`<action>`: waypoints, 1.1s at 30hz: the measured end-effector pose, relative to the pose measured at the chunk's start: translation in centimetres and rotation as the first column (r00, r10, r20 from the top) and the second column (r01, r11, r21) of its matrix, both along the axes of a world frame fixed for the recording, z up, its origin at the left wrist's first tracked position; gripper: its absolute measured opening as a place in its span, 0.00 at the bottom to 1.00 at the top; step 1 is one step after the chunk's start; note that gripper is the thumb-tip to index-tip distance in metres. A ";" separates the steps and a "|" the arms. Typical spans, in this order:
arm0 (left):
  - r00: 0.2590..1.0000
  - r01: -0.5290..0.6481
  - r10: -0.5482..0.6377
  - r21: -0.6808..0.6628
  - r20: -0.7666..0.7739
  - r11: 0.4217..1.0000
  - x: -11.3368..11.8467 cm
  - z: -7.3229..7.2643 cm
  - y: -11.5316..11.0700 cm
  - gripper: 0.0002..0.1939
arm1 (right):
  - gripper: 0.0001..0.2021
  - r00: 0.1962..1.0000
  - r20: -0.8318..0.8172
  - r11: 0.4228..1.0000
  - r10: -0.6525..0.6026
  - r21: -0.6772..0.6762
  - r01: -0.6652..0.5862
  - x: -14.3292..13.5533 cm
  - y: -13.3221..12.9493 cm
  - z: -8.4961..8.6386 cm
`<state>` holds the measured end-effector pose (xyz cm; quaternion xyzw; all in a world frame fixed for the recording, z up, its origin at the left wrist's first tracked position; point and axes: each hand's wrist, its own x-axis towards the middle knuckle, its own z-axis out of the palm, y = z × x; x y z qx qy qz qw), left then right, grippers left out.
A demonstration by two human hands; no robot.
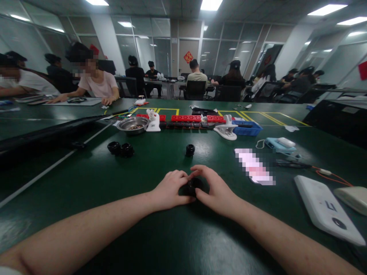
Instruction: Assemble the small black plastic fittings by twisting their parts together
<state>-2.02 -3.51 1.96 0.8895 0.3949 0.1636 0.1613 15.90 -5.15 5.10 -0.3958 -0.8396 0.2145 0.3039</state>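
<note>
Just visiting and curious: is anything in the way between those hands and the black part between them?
Nothing visible: the left hand and right hand curl around the black part. Another black piece stands beyond them, out of the way.

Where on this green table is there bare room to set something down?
Bare tabletop lies between both forearms, and between the left hand and the two round black parts. It is crowded around the red plastic strips, from shiny metal bowl to blue plastic bin.
</note>
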 end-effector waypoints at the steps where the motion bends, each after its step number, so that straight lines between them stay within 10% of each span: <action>1: 1.000 0.001 -0.001 0.000 -0.004 1.000 0.0 0.0 0.0 0.19 | 0.25 0.999 -0.016 0.999 0.039 -0.008 -0.039 0.0 0.0 0.0; 27: 1.000 -0.015 0.015 0.004 0.011 1.000 0.0 0.1 -0.1 0.19 | 0.19 0.989 0.050 0.987 -0.137 0.087 0.132 -0.1 0.2 -0.4; 33: 1.000 -0.007 0.007 -0.003 -0.012 1.000 -0.1 0.0 0.0 0.19 | 0.26 0.997 -0.042 0.997 0.068 0.025 -0.067 0.1 0.0 -0.1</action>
